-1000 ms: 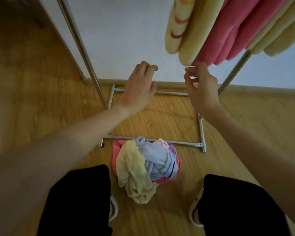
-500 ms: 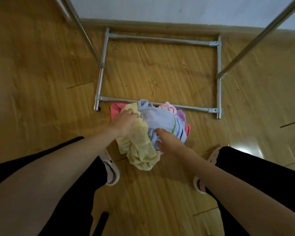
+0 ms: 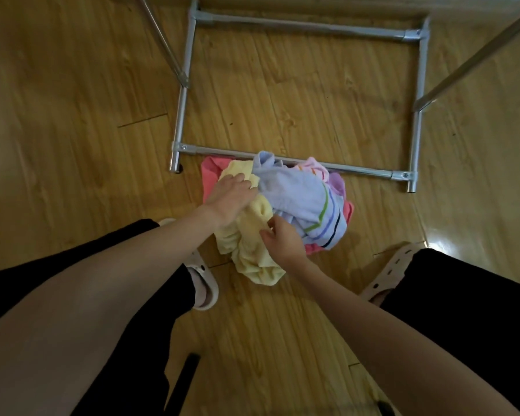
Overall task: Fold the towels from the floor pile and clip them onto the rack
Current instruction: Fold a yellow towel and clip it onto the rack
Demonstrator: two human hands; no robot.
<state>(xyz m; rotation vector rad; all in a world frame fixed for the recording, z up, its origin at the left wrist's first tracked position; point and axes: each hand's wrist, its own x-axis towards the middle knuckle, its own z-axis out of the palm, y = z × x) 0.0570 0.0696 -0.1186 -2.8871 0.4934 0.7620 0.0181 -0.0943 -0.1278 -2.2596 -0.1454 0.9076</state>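
Left hand: our left hand (image 3: pixel 233 195) rests on the yellow towel (image 3: pixel 252 244), fingers curled into it.
Pile: towels (image 3: pixel 300 196) on the floor, at six o'clock from the rack base (image 3: pixel 419 94).
Right hand: our right hand (image 3: pixel 284 240) pinches the yellow towel's folds.

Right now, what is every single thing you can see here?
yellow towel: one, pale yellow, front left of the floor pile
blue towel: one, light blue with stripes, on top of the pile
pink towels: at least two, under the others
rack: one, silver metal, base on the floor behind the pile
floor: wood, brown
slippers: two, pale, either side of the pile
left hand: grips the yellow towel
right hand: pinches the yellow towel
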